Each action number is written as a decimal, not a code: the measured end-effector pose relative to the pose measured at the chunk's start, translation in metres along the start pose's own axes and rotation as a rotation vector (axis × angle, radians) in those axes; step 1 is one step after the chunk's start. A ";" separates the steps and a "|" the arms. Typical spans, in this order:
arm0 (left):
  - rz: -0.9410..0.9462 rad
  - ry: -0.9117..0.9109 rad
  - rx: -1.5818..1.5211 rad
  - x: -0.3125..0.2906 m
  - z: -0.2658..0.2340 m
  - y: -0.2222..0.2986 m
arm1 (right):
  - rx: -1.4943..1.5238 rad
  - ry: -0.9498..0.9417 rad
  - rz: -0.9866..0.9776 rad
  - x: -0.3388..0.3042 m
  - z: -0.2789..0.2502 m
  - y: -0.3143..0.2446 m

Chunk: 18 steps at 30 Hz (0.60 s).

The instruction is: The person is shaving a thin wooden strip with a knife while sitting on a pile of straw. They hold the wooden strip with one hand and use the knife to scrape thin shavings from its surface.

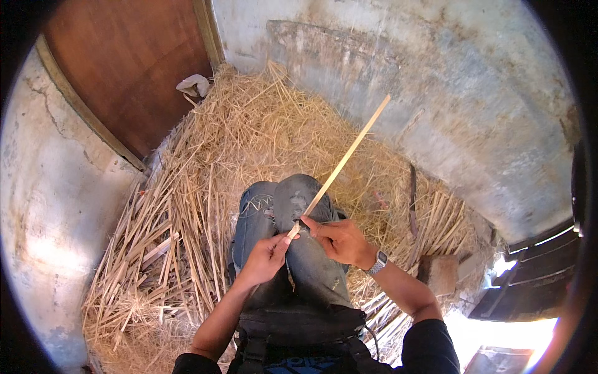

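A long, thin, pale bamboo strip (349, 154) slants up and to the right over my knees. My left hand (266, 258) is closed on its lower end, thumb and fingers pinching it. Close beside it, my right hand (342, 242) is bent shut, its thumb against the strip just above the left hand. A small dark tool (298, 222) with a thin edge, perhaps a blade, shows at the right thumb; the rest is hidden in the fingers. Grey trousers (299, 193) on my bent knees lie under both hands, with fine shavings on them.
Curly shavings (268, 118) heap up ahead. Split sticks (180, 249) lie piled on the left, more on the right beside a wooden block (439, 274). A stained wall (423, 81) and a brown door (124, 68) stand close around. A pale bag (194, 85) lies by the door.
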State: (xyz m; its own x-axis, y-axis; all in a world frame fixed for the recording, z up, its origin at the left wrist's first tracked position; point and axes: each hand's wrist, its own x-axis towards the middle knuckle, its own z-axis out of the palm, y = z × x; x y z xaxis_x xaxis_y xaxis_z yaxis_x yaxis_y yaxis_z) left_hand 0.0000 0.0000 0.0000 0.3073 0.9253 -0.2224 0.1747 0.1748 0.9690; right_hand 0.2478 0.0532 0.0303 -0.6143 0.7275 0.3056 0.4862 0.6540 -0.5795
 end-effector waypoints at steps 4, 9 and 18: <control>0.084 0.061 0.016 -0.003 0.006 0.002 | 0.406 -0.143 0.066 0.000 -0.015 0.001; 0.104 0.054 0.118 -0.003 0.007 -0.001 | 0.618 0.128 0.107 -0.001 -0.005 -0.002; 0.209 0.267 0.348 -0.016 0.027 0.011 | -0.169 0.478 0.206 0.023 -0.012 0.053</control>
State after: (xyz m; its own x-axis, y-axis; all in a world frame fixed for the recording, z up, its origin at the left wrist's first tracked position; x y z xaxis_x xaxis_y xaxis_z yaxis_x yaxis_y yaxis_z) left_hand 0.0219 -0.0223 0.0114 0.1261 0.9906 0.0525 0.4515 -0.1044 0.8861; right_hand 0.2671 0.1072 0.0156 -0.1639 0.8314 0.5309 0.6838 0.4837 -0.5463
